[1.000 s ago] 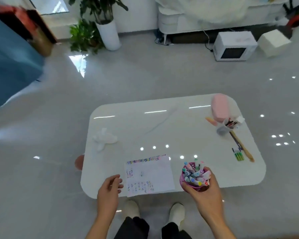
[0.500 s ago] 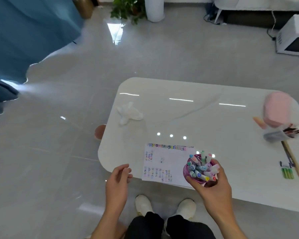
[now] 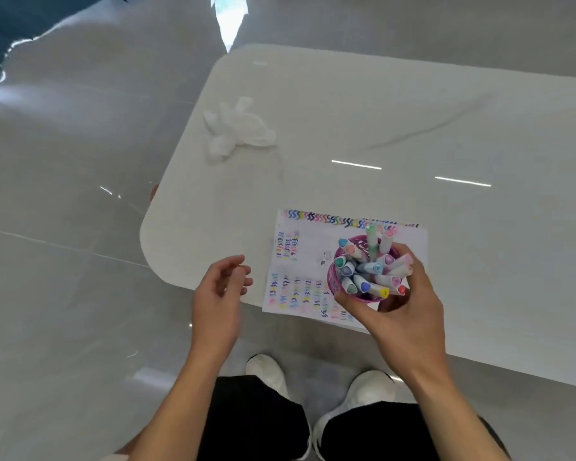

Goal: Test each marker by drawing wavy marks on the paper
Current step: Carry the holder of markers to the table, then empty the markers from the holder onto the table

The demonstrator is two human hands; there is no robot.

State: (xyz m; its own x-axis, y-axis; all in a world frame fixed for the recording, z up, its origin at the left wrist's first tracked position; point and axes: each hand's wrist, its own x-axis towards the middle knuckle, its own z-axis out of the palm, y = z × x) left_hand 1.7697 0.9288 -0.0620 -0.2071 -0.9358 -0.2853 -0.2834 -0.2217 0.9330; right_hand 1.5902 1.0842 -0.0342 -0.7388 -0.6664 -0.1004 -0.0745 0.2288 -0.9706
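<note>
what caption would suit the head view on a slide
Right hand grips a purple cup of markers over the marked paper; left hand hovers empty beside it.

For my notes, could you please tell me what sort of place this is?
Probably a room in a home: a low white table on glossy grey floor tiles, with a crumpled tissue and marked paper on it.

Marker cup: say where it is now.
Head view, lower centre: the right hand holds the cup over the paper's right half, at the table's near edge.
</note>
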